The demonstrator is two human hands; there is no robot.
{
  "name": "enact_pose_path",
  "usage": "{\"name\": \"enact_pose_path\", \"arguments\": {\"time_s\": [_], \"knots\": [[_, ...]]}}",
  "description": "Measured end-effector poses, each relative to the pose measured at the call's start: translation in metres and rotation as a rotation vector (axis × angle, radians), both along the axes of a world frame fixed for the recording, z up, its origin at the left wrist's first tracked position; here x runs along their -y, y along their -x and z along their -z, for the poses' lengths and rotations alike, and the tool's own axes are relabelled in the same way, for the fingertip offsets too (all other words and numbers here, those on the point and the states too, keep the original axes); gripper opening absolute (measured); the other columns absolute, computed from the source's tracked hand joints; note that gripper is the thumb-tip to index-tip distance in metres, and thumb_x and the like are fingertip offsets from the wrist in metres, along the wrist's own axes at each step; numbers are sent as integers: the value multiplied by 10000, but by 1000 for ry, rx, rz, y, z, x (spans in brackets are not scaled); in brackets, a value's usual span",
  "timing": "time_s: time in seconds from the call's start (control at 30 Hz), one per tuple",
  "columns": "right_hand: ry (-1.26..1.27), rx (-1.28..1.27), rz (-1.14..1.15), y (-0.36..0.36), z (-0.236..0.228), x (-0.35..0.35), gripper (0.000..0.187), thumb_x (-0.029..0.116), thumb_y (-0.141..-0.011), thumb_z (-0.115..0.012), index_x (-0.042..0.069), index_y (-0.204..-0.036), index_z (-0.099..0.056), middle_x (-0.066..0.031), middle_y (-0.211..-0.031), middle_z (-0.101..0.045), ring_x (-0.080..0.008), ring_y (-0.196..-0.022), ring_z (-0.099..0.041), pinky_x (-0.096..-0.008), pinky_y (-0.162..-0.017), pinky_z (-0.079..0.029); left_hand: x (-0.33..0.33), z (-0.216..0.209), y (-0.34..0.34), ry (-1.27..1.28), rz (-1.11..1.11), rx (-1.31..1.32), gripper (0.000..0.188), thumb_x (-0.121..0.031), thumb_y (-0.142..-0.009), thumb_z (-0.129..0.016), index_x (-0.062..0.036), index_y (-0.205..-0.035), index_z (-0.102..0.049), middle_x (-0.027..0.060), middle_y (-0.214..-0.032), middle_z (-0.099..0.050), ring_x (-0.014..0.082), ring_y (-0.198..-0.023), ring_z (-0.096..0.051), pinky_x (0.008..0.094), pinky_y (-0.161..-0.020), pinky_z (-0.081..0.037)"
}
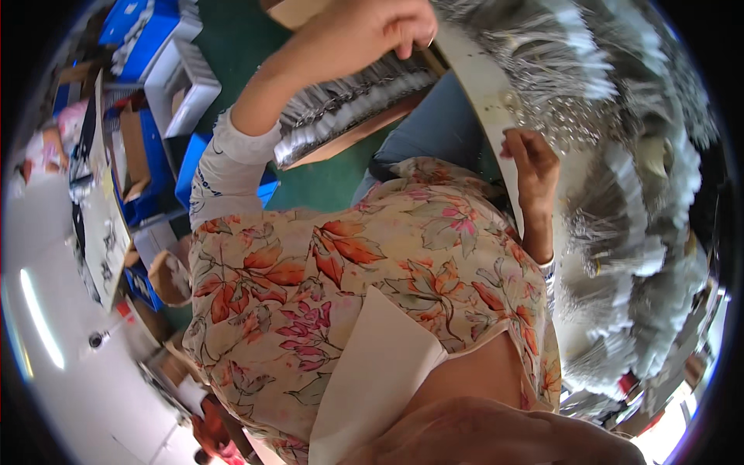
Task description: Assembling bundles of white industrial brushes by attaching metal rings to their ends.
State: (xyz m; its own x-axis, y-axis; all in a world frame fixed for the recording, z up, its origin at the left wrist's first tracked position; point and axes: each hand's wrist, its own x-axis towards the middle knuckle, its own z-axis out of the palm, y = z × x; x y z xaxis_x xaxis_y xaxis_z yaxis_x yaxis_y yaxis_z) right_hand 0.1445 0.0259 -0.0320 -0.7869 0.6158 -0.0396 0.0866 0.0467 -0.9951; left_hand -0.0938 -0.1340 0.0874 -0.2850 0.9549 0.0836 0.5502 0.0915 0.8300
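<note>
My left hand [407, 29] is raised at the top, over the edge of the white table, its fingers curled together. Whatever it may hold is hidden. Beside the table's near edge is my right hand [535, 167], with thumb and fingers pinched; anything between them is too small to make out. Many bundles of thin grey strands with whitish ends [612, 209] lie heaped on the table [496, 97], with small shiny pieces [554, 116] scattered between them. Below my left forearm, a cardboard box [353, 143] is packed with similar bundles [356, 101].
Blue bins [159, 167] and a white box [182, 89] stand on the left by another worktable [108, 217]. A person in pink [70, 128] is beyond it; another in red [217, 430] is at lower left. A roll [657, 155] sits among the bundles.
</note>
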Motion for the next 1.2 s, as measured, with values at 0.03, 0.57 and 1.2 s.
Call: {"name": "enact_pose_path", "arguments": {"time_s": [0.03, 0.57, 1.2], "knots": [[5, 1, -37, 0, 5, 3, 159, 105, -839, -611, -33, -918, -627, -56, -754, -622, -102, -647, -576, -212, -614, -462, 11, 19, 9, 187, -22, -223, 108, -88, -874, -498, -38, -910, -586, 71, -893, -626, 186, -779, -604, 330, -695, -480], [255, 223, -108, -12, 11, -6, 119, 77, -861, -573, -29, -905, -605, -32, -683, -565, -76, -564, -515, -199, -497, -412, 133, 294, 64, 1066, -47, -264, 194, -147, -820, -509, -35, -868, -660, 166, -861, -643, 324, -850, -616, 411, -741, -485], [-220, 18, 346, -156, -149, -94, 101, 25, -824, -591, -4, -906, -641, -22, -749, -608, -69, -638, -549, -206, -593, -458, -297, -56, 112, 103, 98, 18, 247, -234, -895, -528, -29, -1016, -594, 26, -851, -610, 107, -754, -582, 262, -683, -495]]}}
